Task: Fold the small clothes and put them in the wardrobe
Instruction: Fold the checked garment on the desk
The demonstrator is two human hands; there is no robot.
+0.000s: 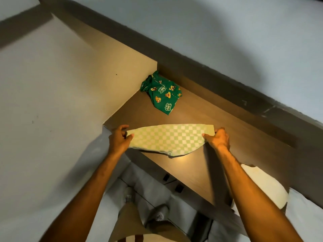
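Note:
A small green-and-white checked garment (167, 138) is stretched flat between my two hands just above the front of a brown wooden shelf (218, 133). My left hand (118, 138) pinches its left end and my right hand (218, 138) pinches its right end. A dark green printed garment (161, 92) lies crumpled at the shelf's back left corner, apart from both hands.
A pale side wall (52, 102) borders the shelf on the left and a dark wooden back panel (218, 79) runs behind it. A cream cloth (265, 186) lies at the lower right. My legs and shoes (159, 213) stand on a light tiled floor below.

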